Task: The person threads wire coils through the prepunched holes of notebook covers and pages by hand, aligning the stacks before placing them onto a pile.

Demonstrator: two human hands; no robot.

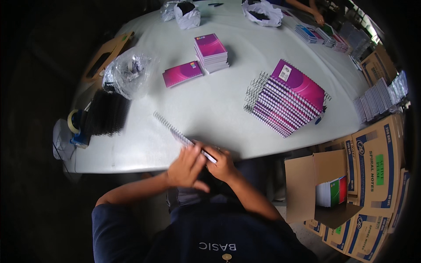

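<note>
A notebook [183, 139] is held on edge at the table's near side, with a wire spiral [161, 119] sticking out past its far left end. My right hand [222, 165] grips the notebook's near end, fingers wrapped round it. Against the same end rests my left hand [186, 164], its fingers stretched out and the thumb apart. Beyond my hands stands a stack of small purple-pink notebooks [212, 55], with a lower pile of purple-pink covers or pads [182, 74] beside it. To the right, purple spiral notebooks [287, 101] lie overlapped in a pile, loose coil ends jutting from its sides.
At left are a bundle of black coils [105, 113], a blue tape dispenser [80, 129] and a clear plastic bag [129, 74]. An open carton [302, 188] with notebooks stands beside me, right. A co-worker's hand [319, 18] reaches toward notebook stacks [309, 34] at far right.
</note>
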